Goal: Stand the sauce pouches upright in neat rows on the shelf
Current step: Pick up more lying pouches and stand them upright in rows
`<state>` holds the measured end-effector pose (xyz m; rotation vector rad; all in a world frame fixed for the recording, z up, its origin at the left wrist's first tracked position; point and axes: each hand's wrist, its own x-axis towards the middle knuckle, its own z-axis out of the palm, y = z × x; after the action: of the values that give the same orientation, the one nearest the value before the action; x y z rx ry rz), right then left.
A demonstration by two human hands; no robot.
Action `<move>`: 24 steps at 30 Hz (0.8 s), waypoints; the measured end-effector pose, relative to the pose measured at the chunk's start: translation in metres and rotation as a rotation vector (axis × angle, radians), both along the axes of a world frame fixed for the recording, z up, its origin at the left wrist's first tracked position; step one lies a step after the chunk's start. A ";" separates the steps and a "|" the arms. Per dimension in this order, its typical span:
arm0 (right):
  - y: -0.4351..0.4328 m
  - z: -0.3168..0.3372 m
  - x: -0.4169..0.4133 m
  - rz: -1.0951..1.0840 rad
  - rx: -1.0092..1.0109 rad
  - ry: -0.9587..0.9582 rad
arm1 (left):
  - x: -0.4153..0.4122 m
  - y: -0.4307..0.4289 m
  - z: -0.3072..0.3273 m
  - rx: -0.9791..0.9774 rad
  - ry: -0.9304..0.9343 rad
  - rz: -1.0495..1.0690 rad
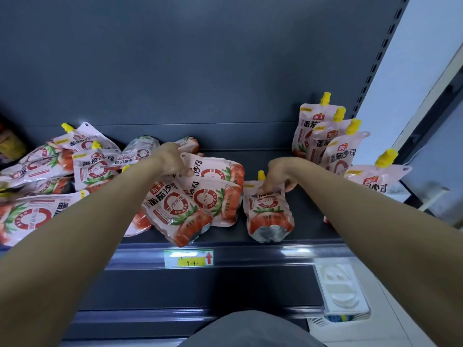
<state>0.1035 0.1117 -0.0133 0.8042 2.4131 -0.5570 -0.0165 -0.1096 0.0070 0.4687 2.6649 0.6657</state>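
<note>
Pink tomato sauce pouches with yellow caps lie on a dark shelf [308,221]. My left hand [172,160] grips the top of a tilted pouch [175,211] at the shelf's middle, over two flat pouches [215,196]. My right hand [278,175] pinches the top of another pouch [269,211], which stands near the front edge. Three pouches stand upright in a row [323,139] at the back right, and one more upright pouch [375,179] is beside my right forearm. A loose pile of pouches [62,166] lies jumbled on the left.
A price tag [189,258] sits on the shelf's front rail. The slotted upright post [375,63] bounds the shelf on the right. A lower shelf holds white packaged goods [340,289]. A dark item [10,144] is at the far left.
</note>
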 end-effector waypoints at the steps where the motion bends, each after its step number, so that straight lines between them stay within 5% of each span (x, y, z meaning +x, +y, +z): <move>1: 0.001 0.000 -0.001 -0.017 -0.022 0.005 | -0.001 -0.001 0.000 0.014 -0.009 0.016; 11: 0.015 0.031 -0.007 -0.004 -0.069 0.161 | -0.012 -0.006 0.001 0.231 -0.023 0.003; 16: 0.015 0.065 -0.017 0.126 0.294 0.132 | -0.015 0.005 0.018 0.308 0.097 -0.101; 20: 0.014 0.094 -0.027 0.153 0.486 0.314 | -0.016 0.019 0.042 0.386 0.190 -0.130; 24: 0.020 0.096 -0.042 -0.087 0.328 0.550 | -0.012 0.032 0.050 0.385 0.225 -0.183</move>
<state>0.0620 0.1317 0.0830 0.9966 3.0422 -0.4644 -0.0281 -0.0774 0.0575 0.9275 2.6513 1.1321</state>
